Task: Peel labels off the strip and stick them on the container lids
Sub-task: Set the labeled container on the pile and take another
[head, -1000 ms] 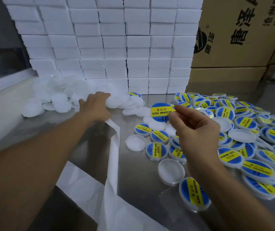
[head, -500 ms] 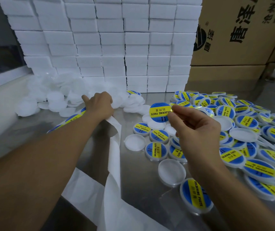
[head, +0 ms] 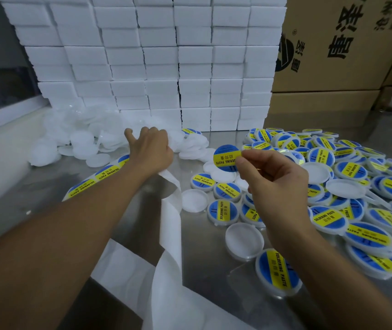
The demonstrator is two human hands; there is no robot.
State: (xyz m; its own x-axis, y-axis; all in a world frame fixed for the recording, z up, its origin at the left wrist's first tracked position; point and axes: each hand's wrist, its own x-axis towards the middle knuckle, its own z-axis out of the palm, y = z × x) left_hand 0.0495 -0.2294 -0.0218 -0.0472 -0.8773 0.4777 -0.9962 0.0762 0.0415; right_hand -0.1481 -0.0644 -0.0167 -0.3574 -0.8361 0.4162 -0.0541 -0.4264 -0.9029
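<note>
Where the surface (head: 119, 234) meets its near edge, a white backing strip (head: 168, 236) trails up from the lower middle toward the left hand (head: 151, 151). Just right of it, near the near edge, lies a labelled lid (head: 278, 271), with an unlabelled lid (head: 244, 241) touching its far side. Further in, the right hand (head: 276, 184) is raised above the surface and pinches a round blue and yellow label (head: 226, 158) by its right edge between thumb and forefinger. The left hand, fingers curled, grips the strip; from under its forearm a run of unpeeled labels (head: 95, 181) shows toward the left edge. A heap of labelled lids (head: 347, 182) fills the right side. Beyond the left hand a pile of plain white lids (head: 83, 136) lies against stacked white boxes (head: 157, 55) at the far edge, with cardboard cartons (head: 337, 44) in the far right corner.
</note>
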